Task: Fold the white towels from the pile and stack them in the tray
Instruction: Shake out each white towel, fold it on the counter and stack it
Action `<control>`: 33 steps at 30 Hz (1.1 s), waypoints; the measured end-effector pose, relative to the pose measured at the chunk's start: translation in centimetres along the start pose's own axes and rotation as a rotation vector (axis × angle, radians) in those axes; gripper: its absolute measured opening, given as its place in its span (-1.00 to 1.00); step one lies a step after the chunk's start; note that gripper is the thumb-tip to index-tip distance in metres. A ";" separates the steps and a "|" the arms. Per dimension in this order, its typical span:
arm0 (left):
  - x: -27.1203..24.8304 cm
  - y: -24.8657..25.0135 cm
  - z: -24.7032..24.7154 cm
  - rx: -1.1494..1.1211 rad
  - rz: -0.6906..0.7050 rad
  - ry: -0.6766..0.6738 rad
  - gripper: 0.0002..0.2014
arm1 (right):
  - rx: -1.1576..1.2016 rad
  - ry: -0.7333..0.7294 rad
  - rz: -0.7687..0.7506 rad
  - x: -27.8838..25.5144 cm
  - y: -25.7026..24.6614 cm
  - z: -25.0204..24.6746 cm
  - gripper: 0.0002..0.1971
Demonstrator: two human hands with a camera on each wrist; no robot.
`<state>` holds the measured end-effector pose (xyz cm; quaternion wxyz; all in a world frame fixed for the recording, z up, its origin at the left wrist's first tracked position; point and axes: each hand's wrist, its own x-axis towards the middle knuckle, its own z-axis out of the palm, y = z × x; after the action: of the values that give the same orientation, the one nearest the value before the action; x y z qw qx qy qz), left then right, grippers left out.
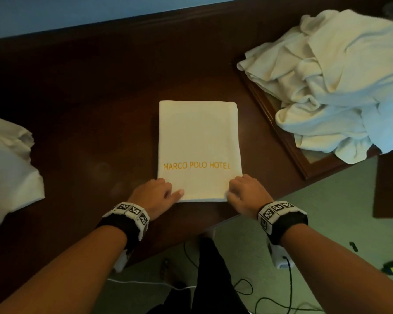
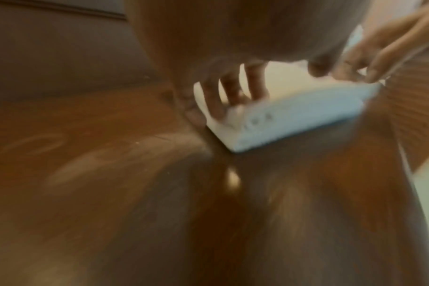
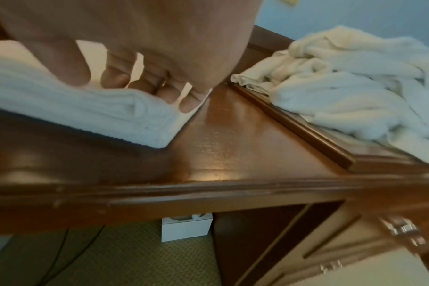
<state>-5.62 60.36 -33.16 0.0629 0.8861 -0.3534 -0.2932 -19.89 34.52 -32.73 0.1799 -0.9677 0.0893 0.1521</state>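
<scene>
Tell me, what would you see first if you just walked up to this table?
First, the neatly folded towel in the middle of the dark wooden table, with orange letters reading MARCO POLO HOTEL. Both hands are at its near edge: the left hand and the right hand grip the corners. On the right, a big crumpled pile of towels spills over a wooden tray.

Black cables [image 1: 288,288] cross green carpet [image 1: 327,214] beside the wooden desk [image 1: 89,109].
</scene>
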 end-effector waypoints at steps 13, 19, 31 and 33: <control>4.9 -0.5 -0.9 -0.526 -0.478 0.168 -0.54 | 0.442 0.112 0.527 6.4 1.4 -0.3 -0.30; 6.2 0.8 -1.2 -0.709 -0.568 0.180 -0.52 | 0.566 0.057 0.572 7.8 2.0 -0.9 -0.27; 5.3 3.8 -0.4 -0.911 -0.575 0.360 -0.55 | 0.719 -0.072 0.499 7.9 1.8 -3.1 -0.47; 4.6 5.2 -1.1 -0.909 -0.512 0.394 -0.61 | 0.754 -0.015 0.489 7.3 1.2 -3.5 -0.46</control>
<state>-5.41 53.41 -32.81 0.4302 0.8655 0.0537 -0.2509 -12.40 31.27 -32.40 0.4795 -0.7838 0.3633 0.1542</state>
